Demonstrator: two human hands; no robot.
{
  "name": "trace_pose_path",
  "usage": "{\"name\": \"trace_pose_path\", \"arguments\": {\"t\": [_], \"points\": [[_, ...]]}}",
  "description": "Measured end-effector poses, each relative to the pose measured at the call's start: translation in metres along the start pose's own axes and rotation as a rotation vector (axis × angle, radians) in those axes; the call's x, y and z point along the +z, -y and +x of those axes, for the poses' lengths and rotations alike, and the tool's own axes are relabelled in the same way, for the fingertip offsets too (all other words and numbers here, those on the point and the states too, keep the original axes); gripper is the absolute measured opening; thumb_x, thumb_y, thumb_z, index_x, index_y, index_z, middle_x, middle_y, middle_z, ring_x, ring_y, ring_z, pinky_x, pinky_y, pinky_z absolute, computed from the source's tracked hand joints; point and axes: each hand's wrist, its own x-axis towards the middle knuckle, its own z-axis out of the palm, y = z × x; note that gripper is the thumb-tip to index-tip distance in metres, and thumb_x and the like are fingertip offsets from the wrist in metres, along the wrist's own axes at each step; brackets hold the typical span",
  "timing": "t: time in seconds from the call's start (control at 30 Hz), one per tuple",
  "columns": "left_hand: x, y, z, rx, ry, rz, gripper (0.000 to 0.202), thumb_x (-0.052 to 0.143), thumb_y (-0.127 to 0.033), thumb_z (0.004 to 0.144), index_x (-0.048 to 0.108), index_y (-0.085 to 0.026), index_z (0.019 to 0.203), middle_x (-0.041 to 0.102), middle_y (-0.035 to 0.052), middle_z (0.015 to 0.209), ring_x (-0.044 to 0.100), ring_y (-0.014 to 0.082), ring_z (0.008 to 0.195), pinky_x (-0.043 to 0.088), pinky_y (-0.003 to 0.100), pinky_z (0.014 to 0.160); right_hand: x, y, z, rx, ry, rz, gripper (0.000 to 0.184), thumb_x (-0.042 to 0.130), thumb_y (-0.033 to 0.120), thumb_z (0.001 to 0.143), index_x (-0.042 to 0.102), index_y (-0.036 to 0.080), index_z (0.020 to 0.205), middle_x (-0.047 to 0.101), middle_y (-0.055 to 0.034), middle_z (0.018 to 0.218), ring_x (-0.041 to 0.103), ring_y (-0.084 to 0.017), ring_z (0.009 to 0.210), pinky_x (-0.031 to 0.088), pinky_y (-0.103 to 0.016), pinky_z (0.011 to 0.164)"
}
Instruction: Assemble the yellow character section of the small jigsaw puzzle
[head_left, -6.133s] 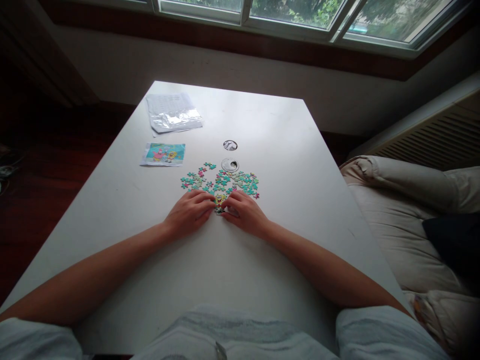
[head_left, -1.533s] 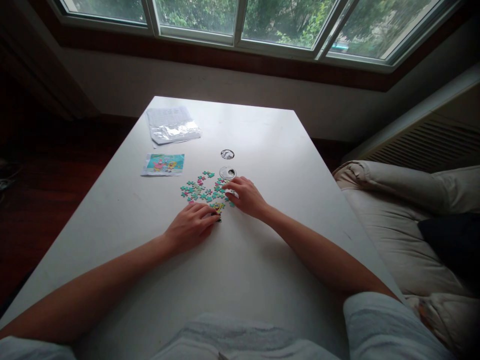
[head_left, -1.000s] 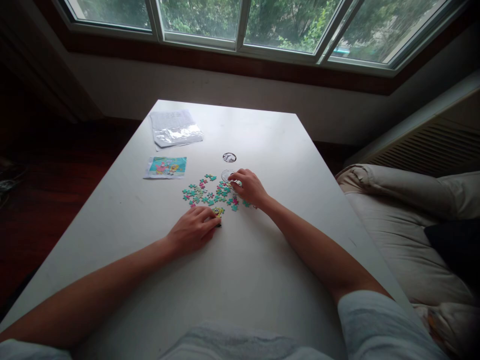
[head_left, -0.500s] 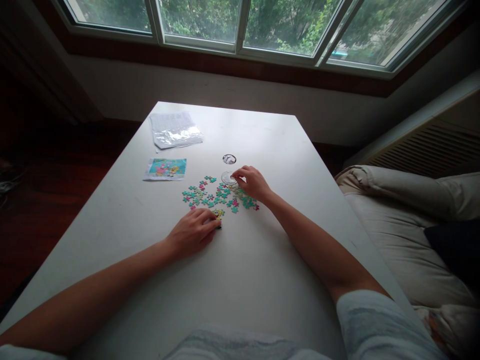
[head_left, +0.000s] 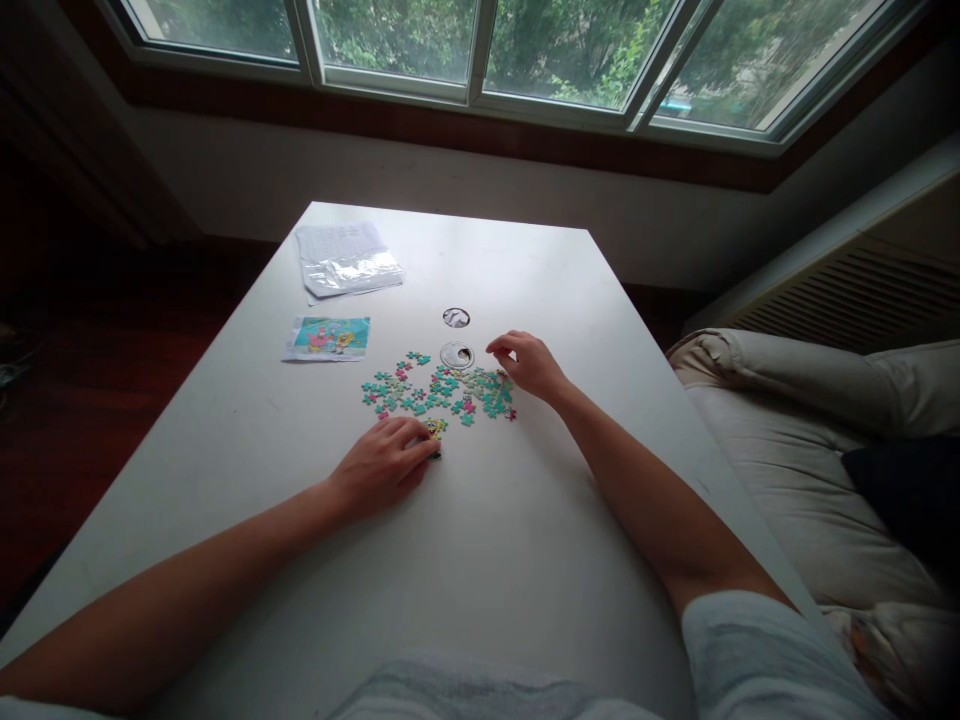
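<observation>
Several loose jigsaw pieces [head_left: 439, 390], teal, pink and pale, lie scattered mid-table. My left hand [head_left: 382, 462] rests palm down with its fingertips on a small joined yellow cluster of pieces [head_left: 435, 430] at the near edge of the scatter. My right hand [head_left: 529, 362] hovers at the right end of the scatter, fingers curled toward a pinch; whether a piece is between them is too small to see. A round clear lid [head_left: 457, 354] lies just left of that hand.
A puzzle picture card [head_left: 328, 337] and a clear plastic bag on paper [head_left: 346, 258] lie at the table's far left. A round cable hole [head_left: 456, 317] is past the lid. A beige cushioned seat [head_left: 810, 420] stands to the right of the white table [head_left: 487, 560].
My right hand left the centre of the pile, reached to the clear lid, then drew right to the scatter's right end. My left hand stayed on the yellow cluster.
</observation>
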Motion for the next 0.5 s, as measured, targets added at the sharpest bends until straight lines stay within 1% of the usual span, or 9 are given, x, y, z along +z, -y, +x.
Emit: {"name": "trace_pose_path", "arguments": {"t": [0.17, 0.37, 0.5], "points": [[0.0, -0.001, 0.0, 0.001, -0.007, -0.011, 0.03, 0.051, -0.019, 0.096, 0.062, -0.023, 0.123, 0.062, 0.009, 0.119, 0.056, 0.0251, 0.115, 0.046, 0.045, 0.102, -0.012, -0.015, -0.008, 0.039, -0.019, 0.009, 0.022, 0.054, 0.019, 0.089, 0.076, 0.022, 0.095, 0.07, -0.0055, 0.09, 0.059, -0.02, 0.082, 0.046, -0.034, 0.078], [-0.001, -0.001, 0.002, 0.006, -0.015, -0.019, 0.029, 0.051, -0.019, 0.095, 0.063, -0.023, 0.122, 0.063, 0.009, 0.118, 0.057, 0.0248, 0.114, 0.046, 0.044, 0.101, -0.015, -0.024, -0.02, 0.06, 0.03, 0.011, 0.024, 0.054, 0.016, 0.086, 0.076, 0.022, 0.093, 0.071, -0.005, 0.089, 0.06, -0.019, 0.08, 0.047, -0.032, 0.077], [-0.002, -0.002, 0.002, 0.007, -0.031, -0.019, 0.03, 0.051, -0.018, 0.095, 0.063, -0.024, 0.121, 0.063, 0.0087, 0.118, 0.058, 0.0243, 0.113, 0.047, 0.043, 0.1, -0.015, -0.027, -0.027, 0.055, 0.082, 0.047, 0.022, 0.056, 0.018, 0.086, 0.076, 0.022, 0.095, 0.069, -0.0052, 0.091, 0.061, -0.018, 0.079, 0.048, -0.032, 0.077]]}}
